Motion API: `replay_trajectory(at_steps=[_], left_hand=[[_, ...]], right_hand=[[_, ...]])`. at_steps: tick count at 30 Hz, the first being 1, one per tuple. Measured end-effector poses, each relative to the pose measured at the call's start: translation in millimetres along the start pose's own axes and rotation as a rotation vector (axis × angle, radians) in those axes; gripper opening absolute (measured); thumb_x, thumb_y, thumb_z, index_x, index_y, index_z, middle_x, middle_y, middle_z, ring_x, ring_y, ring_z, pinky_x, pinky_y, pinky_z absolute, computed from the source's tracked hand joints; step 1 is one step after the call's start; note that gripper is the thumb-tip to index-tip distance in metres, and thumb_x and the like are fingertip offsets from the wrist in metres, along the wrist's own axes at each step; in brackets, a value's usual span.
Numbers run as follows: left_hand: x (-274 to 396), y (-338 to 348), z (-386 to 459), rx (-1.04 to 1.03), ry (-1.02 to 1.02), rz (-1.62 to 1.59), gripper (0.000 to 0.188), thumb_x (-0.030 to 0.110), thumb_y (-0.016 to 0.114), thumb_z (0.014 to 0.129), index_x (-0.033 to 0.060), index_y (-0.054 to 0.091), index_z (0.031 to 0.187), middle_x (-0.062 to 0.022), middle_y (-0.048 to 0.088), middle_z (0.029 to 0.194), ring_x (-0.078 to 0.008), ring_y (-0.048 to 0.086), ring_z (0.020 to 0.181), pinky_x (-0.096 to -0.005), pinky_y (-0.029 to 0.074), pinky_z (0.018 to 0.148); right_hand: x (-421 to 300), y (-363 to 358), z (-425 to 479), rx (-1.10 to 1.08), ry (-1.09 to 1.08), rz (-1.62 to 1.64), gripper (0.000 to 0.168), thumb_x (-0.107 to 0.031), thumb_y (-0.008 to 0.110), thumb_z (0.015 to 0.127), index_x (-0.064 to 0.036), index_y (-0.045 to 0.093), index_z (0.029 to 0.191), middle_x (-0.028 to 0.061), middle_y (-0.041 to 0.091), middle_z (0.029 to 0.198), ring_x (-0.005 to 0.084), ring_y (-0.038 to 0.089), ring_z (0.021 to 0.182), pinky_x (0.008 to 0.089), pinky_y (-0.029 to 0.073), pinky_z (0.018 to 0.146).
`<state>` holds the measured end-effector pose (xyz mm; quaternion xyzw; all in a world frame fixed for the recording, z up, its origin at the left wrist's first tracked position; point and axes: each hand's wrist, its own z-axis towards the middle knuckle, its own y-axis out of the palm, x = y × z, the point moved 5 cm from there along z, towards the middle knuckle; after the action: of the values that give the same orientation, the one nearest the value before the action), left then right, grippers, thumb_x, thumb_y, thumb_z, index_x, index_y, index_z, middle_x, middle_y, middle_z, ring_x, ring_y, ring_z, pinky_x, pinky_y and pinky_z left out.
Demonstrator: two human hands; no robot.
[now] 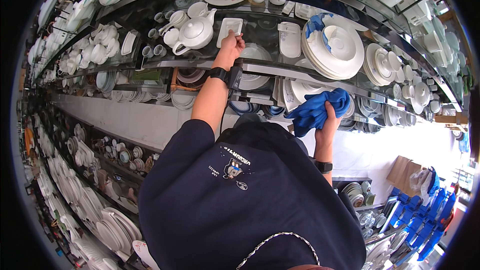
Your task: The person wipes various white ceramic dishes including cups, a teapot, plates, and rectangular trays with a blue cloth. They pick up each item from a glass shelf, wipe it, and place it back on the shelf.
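Note:
My left hand [233, 43] reaches onto a dark glass shelf, its fingers on a small white rectangular dish [229, 26]; whether they grip it or only touch it cannot be told. A white teapot [193, 32] with cups around it stands left of that hand. In my right hand [327, 120] is a bunched blue cloth [318, 109], held in front of the shelf edge. Beyond the cloth stands a stack of large white plates [333, 47], the upper ones with blue patterning. A white rectangular dish with a faint pattern [290, 40] lies between the two hands, deeper on the shelf.
Stacked plates and bowls [296, 90] fill the lower shelf close to my forearms. White cups and saucers [388, 62] stand farther right. More crockery [112, 228] lines shelves behind me at the left. Cardboard [403, 170] and blue crates [416, 213] are at the lower right.

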<state>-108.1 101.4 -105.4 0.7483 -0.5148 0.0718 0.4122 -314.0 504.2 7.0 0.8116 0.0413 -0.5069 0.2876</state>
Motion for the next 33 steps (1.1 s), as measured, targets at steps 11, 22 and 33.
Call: replay_trajectory(at_steps=[11,22,33], left_hand=[[-3,-4,1,-0.056,-0.025,-0.218,0.032,0.02,0.041,0.108,-0.0056,0.058,0.1,0.0005,0.048,0.067,-0.0132,0.049,0.059,-0.0256,0.043,0.053],[0,1,-29,-0.138,0.032,-0.525,0.023,0.02,0.044,0.105,0.0009,0.049,0.094,-0.0068,0.057,0.079,-0.0177,0.057,0.071,-0.0285,0.05,0.063],[6,-7,-37,-0.109,0.091,-0.559,0.03,0.024,0.047,0.104,0.0026,0.053,0.084,-0.008,0.06,0.075,-0.0218,0.062,0.068,-0.0316,0.054,0.065]], right_hand=[[2,4,3,0.025,0.001,0.002,0.041,-0.004,0.068,0.093,0.001,0.057,0.132,0.011,0.066,0.118,0.024,0.066,0.108,0.0357,0.053,0.097],[8,3,9,-0.008,0.039,0.008,0.039,-0.004,0.068,0.094,0.002,0.057,0.13,0.0115,0.066,0.117,0.0234,0.067,0.107,0.0355,0.053,0.096],[9,0,5,-0.021,0.052,0.004,0.039,-0.004,0.068,0.094,0.002,0.057,0.13,0.0118,0.067,0.117,0.0235,0.067,0.106,0.0353,0.054,0.095]])
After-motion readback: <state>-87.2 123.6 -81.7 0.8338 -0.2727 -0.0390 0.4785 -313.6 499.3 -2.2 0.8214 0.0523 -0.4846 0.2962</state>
